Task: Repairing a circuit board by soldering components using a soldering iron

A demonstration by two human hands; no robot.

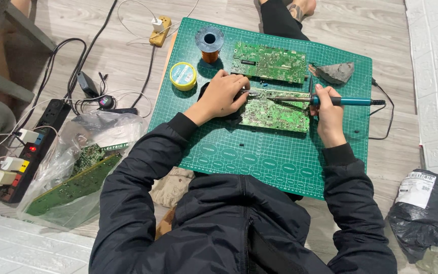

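Two circuit boards lie on the green cutting mat point(280, 162) in front of you. The nearer board point(275, 114) sits between your hands. Your left hand point(221, 96) is closed on a small dark tool point(244, 94) at the board's left edge. Your right hand point(328, 114) is clamped around the teal-handled soldering iron point(340, 101), whose metal tip reaches left across the board's top edge, towards your left hand. The second board point(269, 62) lies just beyond both hands.

Beyond your left hand stand a yellow round tin point(183, 76) and a spool of copper wire point(210, 43). Beyond your right hand rests a grey crumpled lump point(335, 72), close to the mat's far right corner. The iron's cord point(386, 109) leaves the mat to your right.

The mat lies on a pale wooden floor point(122, 56). The stretch of mat nearest your body is bare, and so is the strip to the right of your right hand. Left of your left arm, off the mat, a clear plastic bag point(72, 172) holds more green boards, with a black power strip point(29, 149) and tangled cables beside it. A black bag point(422, 213) lies on the floor to your far right.
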